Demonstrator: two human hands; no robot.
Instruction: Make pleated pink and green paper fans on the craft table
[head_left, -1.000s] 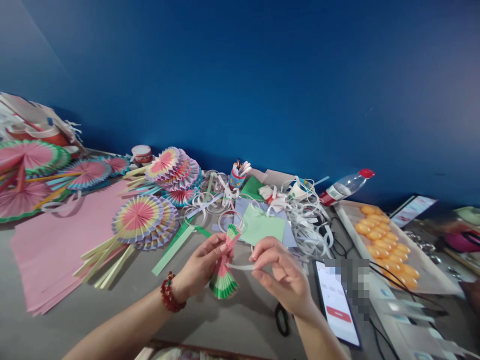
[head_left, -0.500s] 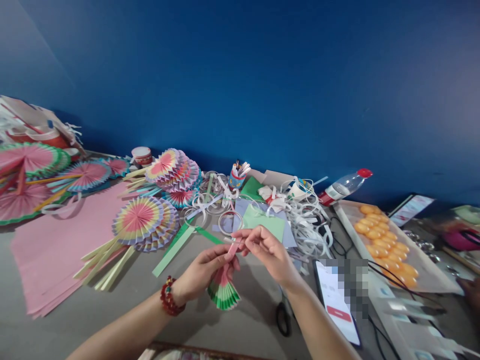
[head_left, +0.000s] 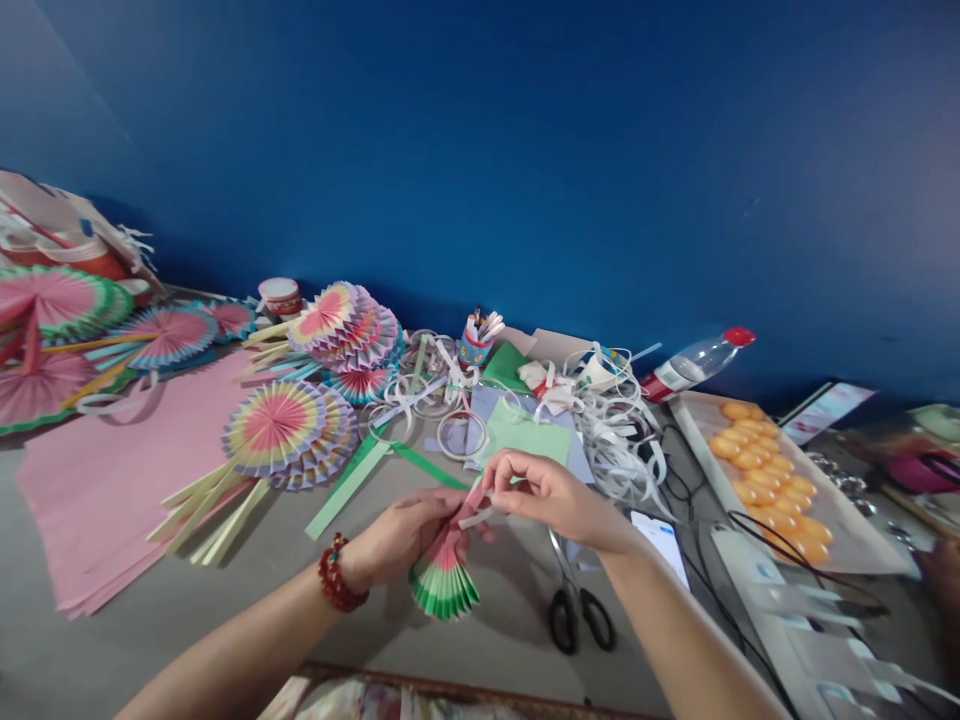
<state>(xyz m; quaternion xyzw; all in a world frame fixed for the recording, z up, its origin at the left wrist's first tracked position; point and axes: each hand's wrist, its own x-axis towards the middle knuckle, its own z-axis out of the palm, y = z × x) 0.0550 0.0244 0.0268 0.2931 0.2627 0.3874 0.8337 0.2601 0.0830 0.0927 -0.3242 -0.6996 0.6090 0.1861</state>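
My left hand (head_left: 409, 540), a beaded bracelet at its wrist, is closed round the narrow pink middle of a pleated paper fan (head_left: 444, 580). The lower pleats spread out, pink then pale green then dark green at the edge. The folded upper end rises toward my right hand (head_left: 536, 495). Thumb and fingers of that hand are pinched on a narrow white strip (head_left: 474, 518), which crosses the pink paper. How far the strip is stuck to the fan I cannot tell. Scissors (head_left: 576, 605) with black handles lie below my right hand.
Finished paper fans (head_left: 274, 430) and pink sheets (head_left: 112, 470) lie to the left. A tape roll (head_left: 461, 413), green paper (head_left: 529, 442) and curled white strips (head_left: 619, 440) are beyond my hands. A bottle (head_left: 690, 365), a tray (head_left: 694, 420) of orange pieces and a phone (head_left: 664, 545) are rightward.
My right hand has shifted slightly right, and the white strip now shows more clearly below its fingers. My right forearm has swung right, uncovering the scissors and covering more of the phone.
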